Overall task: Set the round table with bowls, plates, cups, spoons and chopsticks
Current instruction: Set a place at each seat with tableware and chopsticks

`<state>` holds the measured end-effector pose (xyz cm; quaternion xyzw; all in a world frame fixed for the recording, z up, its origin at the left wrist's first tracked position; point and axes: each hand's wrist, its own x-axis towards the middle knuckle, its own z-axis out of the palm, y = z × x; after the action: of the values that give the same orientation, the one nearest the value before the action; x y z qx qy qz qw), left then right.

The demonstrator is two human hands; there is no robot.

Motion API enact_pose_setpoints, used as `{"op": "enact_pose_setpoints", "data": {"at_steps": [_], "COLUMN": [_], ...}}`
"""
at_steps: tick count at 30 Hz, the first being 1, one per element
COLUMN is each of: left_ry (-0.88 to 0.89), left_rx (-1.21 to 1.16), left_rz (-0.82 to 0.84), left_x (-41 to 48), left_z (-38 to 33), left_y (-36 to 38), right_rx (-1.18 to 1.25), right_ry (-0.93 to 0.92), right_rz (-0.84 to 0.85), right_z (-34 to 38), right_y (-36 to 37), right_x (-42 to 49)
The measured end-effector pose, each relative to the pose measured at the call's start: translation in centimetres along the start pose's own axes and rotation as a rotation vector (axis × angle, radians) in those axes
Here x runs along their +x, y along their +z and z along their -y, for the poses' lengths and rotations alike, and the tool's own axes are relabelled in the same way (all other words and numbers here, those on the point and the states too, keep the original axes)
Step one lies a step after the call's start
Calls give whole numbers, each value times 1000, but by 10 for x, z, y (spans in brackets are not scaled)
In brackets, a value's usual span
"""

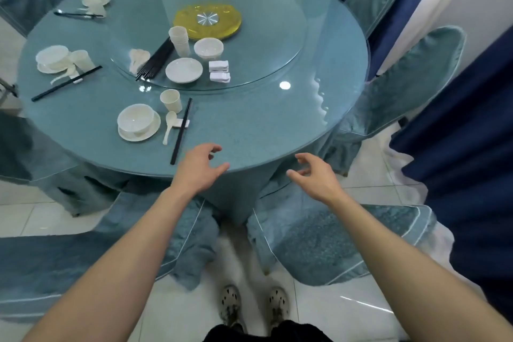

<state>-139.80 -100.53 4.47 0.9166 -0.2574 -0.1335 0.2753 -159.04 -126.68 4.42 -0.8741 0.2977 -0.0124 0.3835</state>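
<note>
Head view: round table [249,125] fills the upper frame, glass turntable [263,44] at its centre. Lower centre, left hand [198,168] and right hand [316,178] hover empty, fingers loosely spread. On the turntable, spare plates [183,70], bowls [208,48], cups [179,41], chopsticks [153,62]: likely light, slick, breakable, best lifted by rims; vessels empty.

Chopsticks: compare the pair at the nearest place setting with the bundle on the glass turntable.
The pair is just two sticks; the bundle is many sticks heaped together. The pair lies on the outer table beside a bowl on a plate; the bundle sits on the turntable between spare spoons and stacked cups. The pair crosses a small white rest; the bundle has none. Both are black.
</note>
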Motion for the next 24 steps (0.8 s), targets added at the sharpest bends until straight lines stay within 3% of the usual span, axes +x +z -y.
{"op": "enact_pose_setpoints", "data": {"at_steps": [7,15,24], "left_ry": [-18,-135,-254], "left_rx": [47,73,-53], "left_rz": [-6,-146,-27], "left_x": [-19,-72,-154], "left_z": [-57,-144,-219], "left_y": [36,115,188], "right_rx": [10,-45,-55], "right_ry": [-34,-202,-250], "right_rz": [8,181,340], "right_z": [-52,-139,-200], "right_y": [-46,-112,-148], "right_x": [-9,-7,-45]}}
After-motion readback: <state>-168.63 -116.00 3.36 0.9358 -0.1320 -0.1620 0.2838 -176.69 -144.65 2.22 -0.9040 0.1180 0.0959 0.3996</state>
